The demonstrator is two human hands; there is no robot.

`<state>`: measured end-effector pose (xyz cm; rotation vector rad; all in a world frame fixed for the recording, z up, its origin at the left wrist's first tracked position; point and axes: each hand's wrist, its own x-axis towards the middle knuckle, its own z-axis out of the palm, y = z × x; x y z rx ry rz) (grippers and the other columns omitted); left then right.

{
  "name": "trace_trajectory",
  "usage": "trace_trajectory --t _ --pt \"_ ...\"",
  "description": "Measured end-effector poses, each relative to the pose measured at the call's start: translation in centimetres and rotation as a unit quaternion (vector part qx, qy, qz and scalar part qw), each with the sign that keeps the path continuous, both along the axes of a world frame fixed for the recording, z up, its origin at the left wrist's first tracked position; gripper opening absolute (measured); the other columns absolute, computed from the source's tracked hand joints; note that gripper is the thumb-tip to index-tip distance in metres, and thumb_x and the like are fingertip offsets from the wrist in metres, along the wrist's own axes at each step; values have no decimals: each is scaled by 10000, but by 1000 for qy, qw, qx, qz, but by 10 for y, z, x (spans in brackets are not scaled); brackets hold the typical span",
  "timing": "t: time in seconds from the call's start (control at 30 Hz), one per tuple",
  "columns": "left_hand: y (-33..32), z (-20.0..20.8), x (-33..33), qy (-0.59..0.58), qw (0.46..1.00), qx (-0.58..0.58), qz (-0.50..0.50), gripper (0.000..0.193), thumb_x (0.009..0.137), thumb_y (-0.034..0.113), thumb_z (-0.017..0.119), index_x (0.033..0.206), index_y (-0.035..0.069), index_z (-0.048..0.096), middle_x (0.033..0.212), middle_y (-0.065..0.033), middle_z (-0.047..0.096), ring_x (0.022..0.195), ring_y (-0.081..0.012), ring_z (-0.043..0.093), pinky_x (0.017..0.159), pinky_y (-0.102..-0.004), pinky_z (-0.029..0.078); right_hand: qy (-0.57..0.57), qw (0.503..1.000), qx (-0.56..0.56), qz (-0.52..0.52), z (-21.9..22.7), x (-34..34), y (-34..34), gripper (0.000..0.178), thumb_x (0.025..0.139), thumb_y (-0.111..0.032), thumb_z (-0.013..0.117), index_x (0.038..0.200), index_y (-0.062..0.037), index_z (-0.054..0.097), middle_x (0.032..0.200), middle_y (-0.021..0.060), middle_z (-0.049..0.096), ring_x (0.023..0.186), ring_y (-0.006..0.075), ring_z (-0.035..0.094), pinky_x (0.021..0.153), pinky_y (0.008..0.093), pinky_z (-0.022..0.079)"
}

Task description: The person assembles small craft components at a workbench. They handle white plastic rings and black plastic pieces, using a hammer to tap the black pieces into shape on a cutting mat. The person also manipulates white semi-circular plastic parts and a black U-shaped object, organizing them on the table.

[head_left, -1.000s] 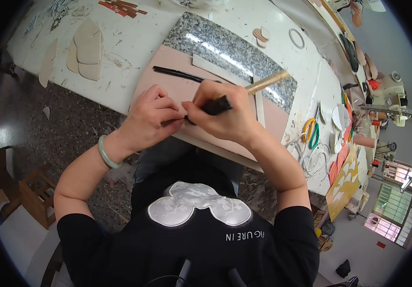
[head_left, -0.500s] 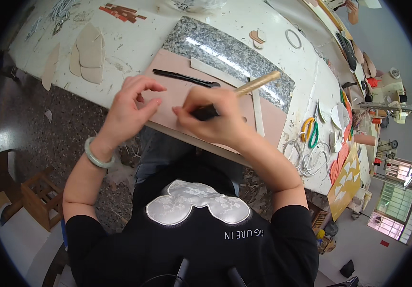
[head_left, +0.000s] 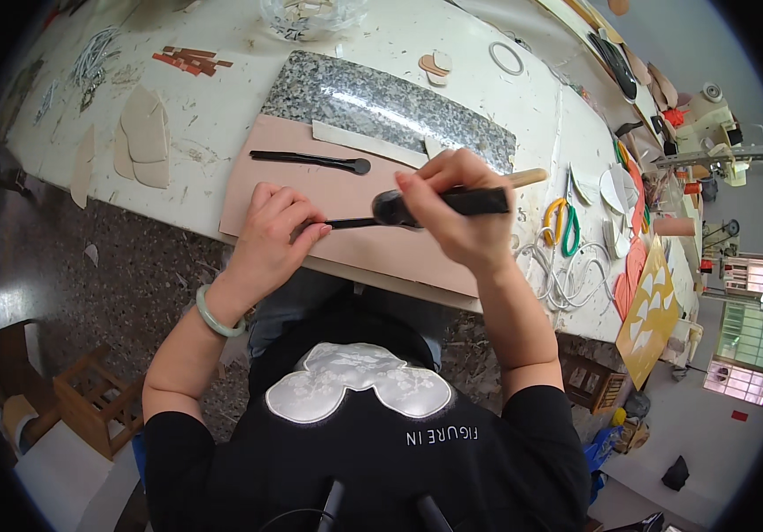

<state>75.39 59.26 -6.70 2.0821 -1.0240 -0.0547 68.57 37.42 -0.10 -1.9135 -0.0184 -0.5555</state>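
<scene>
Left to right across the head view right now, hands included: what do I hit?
Narrow pale piece → overlapping pale pieces → left hand → black strip at its fingertips → right hand → orange-and-green-handled scissors → yellow sheet with white shapes.

Head-worn fisheye; steeply downward; near worktable (head_left: 222,97)

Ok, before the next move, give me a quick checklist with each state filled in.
1. Near black strip held at its left end by the left hand: ok.
2. Right hand gripping the wooden-handled tool: ok.
3. Near black strip's right end flat: cannot tell, obscured around the tool.
4. Far black strip apart from both hands: ok, on the pink board.
5. Scissors apart from both hands: ok.
</scene>
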Motion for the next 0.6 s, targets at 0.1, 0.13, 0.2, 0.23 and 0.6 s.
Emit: trace_trajectory --t 0.1,0.13,0.2,0.23,0.6 --pt "-2 5 2 13 1000 8 -16 132 789 123 752 870 49 681 894 -48 605 947 -254 496 802 -346 451 108 993 -46 -2 -30 -4 -9 215 793 -155 773 684 -72 607 602 33 629 534 70 561 506 257 444" --pt "-2 6 2 19 1000 11 -17 137 786 125 754 871 46 680 892 -49 605 946 -255 496 805 -348 450 81 991 -103 -11 -26 -5 -15 214 789 -148 776 685 -70 606 604 34 630 531 70 558 502 256 442" --pt "-3 5 -1 5 1000 7 -5 148 778 126 759 865 41 675 886 -52 607 941 -259 497 804 -352 447 45 995 -88 -23 -21 -10 -21 209 788 -91 776 685 -44 600 644 37 644 559 75 562 520 244 437" --pt "-5 3 -3 -2 1000 5 1 153 773 126 762 862 39 672 883 -53 608 939 -261 497 804 -354 446 35 999 -19 -25 -17 -15 -23 208 790 -41 772 683 -19 595 683 39 658 589 80 570 542 234 433" --pt "7 11 31 2 999 48 17 144 762 101 756 836 36 650 850 -65 620 927 -277 538 817 -368 454 9 994 65 -88 -7 -67 -59 215 808 18 741 706 -27 558 691 63 633 612 88 575 548 234 435"
